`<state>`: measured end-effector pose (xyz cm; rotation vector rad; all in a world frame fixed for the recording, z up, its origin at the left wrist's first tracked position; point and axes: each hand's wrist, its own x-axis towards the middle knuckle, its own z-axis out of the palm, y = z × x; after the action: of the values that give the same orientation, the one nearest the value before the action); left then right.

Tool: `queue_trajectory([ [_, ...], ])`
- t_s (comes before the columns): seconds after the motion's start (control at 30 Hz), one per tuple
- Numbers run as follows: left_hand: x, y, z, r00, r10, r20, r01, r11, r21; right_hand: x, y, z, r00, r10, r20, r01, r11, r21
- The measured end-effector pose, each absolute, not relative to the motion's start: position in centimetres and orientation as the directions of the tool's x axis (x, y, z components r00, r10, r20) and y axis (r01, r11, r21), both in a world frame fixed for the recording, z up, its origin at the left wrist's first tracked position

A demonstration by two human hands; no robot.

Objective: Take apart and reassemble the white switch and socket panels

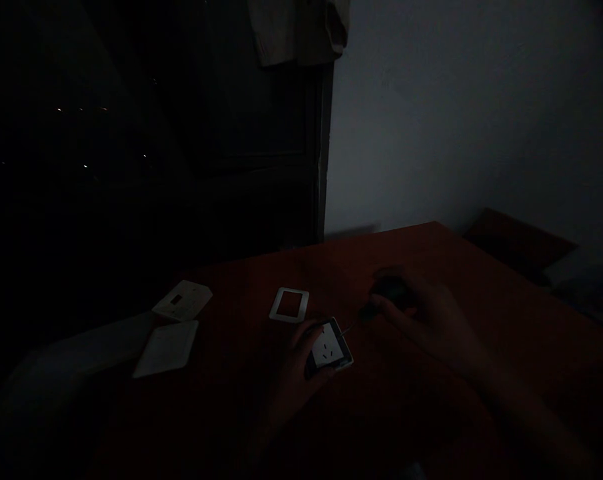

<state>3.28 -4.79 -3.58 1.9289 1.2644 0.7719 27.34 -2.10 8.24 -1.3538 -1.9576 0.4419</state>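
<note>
A wall socket with a white slotted face and a dark surround lies on the reddish table. My left hand grips it from the left, thumb along the near edge and fingers over the far side. In my right hand is a screwdriver, its dark handle wrapped by the fingers. The thin shaft slants down to the left, and its tip meets the right edge of the socket; whether it sits in a screw is too dark to tell. Just beyond the socket lies a white square frame.
At the table's left are a pale opened box or card and a flat whitish panel. The table ends near a pale wall. A dark window is at the left, with cloth hanging above. The room is very dim.
</note>
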Motion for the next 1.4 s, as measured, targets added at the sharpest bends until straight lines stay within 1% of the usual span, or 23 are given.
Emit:
queue_trajectory([
  [0.37, 3.4, -4.8, -3.3, 0.338, 0.938, 0.081, 0.558, -0.268, 0.785, 27.1, -2.5, 9.0, -0.207, 0.921, 0.329, 0.667, 0.379, -0.642],
  [0.53, 3.4, -4.8, -3.7, 0.345, 0.932, 0.11, 0.528, -0.29, 0.798, 27.1, -2.5, 9.0, -0.21, 0.921, 0.327, 0.675, 0.379, -0.633],
  [0.77, 3.5, -4.7, -3.5, 0.354, 0.93, 0.101, 0.524, -0.287, 0.802, 26.7, -2.5, 9.3, -0.252, 0.916, 0.313, 0.657, 0.399, -0.64],
  [0.87, 3.5, -4.7, -3.4, 0.353, 0.932, 0.079, 0.539, -0.272, 0.797, 26.5, -2.4, 9.3, -0.265, 0.909, 0.322, 0.663, 0.414, -0.624],
  [0.97, 3.4, -4.7, -3.6, 0.361, 0.928, 0.096, 0.54, -0.292, 0.789, 26.4, -2.3, 9.3, -0.271, 0.906, 0.326, 0.677, 0.42, -0.604],
  [1.03, 3.4, -4.7, -3.8, 0.352, 0.929, 0.111, 0.538, -0.298, 0.789, 26.5, -2.2, 9.3, -0.258, 0.907, 0.333, 0.686, 0.415, -0.598],
  [1.17, 3.4, -4.7, -4.1, 0.339, 0.936, 0.096, 0.521, -0.272, 0.809, 26.9, -1.9, 9.0, -0.207, 0.92, 0.332, 0.72, 0.373, -0.586],
  [1.27, 3.4, -4.7, -4.1, 0.344, 0.932, 0.112, 0.518, -0.288, 0.806, 27.4, -1.8, 8.8, -0.163, 0.928, 0.334, 0.749, 0.337, -0.571],
  [1.4, 3.4, -4.7, -4.1, 0.342, 0.931, 0.131, 0.519, -0.303, 0.799, 27.9, -1.9, 8.7, -0.139, 0.927, 0.349, 0.759, 0.326, -0.563],
])
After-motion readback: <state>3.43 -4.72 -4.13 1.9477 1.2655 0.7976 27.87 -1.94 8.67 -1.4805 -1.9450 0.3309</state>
